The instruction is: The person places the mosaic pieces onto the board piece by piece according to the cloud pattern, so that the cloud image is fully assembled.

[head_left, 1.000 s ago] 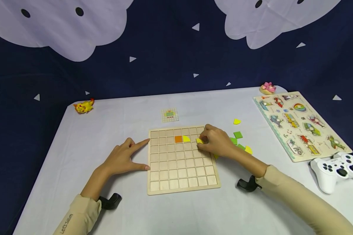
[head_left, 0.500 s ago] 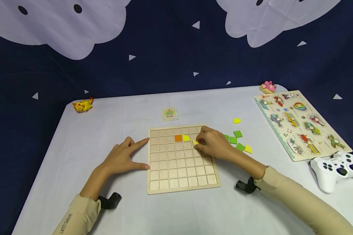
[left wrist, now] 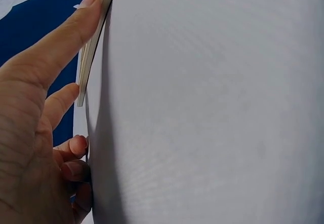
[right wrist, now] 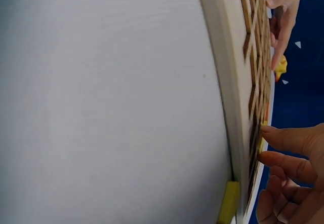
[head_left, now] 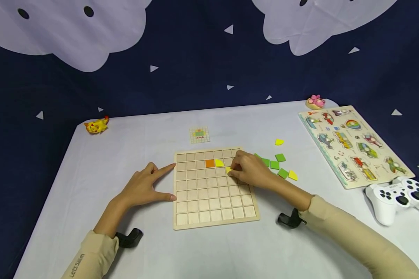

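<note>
The right hand [head_left: 252, 169] pinches a small yellow tile [head_left: 228, 169] at its fingertips, over the grid board [head_left: 214, 217] at about 1 o'clock from board centre, just beside the seated yellow quarter-round [head_left: 219, 162] and orange square [head_left: 210, 163]; the tile is judged light, stiff, thin and smooth, best held by opposite edges; the left hand [head_left: 144, 188] lies flat, fingers extended, bracing the board's 9 o'clock edge.
</note>
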Motion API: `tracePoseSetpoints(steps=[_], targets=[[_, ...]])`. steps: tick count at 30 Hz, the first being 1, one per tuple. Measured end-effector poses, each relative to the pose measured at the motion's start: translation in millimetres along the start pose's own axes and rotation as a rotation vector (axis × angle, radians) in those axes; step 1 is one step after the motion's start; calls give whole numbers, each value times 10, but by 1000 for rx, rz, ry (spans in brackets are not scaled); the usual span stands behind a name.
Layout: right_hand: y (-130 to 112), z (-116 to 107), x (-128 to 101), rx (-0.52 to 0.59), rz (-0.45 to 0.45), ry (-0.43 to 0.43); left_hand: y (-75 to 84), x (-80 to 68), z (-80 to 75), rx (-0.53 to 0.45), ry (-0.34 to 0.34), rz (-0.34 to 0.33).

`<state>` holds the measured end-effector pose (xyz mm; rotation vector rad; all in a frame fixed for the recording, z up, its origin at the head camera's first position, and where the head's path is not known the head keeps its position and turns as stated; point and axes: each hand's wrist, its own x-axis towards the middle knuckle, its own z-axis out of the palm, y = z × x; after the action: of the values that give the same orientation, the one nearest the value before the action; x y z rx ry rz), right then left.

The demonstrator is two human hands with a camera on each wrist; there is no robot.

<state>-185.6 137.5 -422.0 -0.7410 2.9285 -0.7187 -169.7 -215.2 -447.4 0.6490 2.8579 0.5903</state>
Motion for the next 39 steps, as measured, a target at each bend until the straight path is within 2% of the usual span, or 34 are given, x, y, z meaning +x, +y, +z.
tracePoseSetpoints(steps=[10, 16, 24, 30, 39], targets=[[205, -211, -111, 0, 28, 75, -5, -6, 2, -3, -5, -6], [534, -422, -164, -27, 108, 94, -19, -21, 6, -3, -9, -13], [1016, -648, -200, -111, 248, 189, 4, -13, 15, -4, 3, -8], [1192, -662, -203, -145, 389, 220, -5, -13, 31, -8, -4, -14], [1232, -608, -204, -167, 459, 221, -8, -17, 29, 0, -2, -11]])
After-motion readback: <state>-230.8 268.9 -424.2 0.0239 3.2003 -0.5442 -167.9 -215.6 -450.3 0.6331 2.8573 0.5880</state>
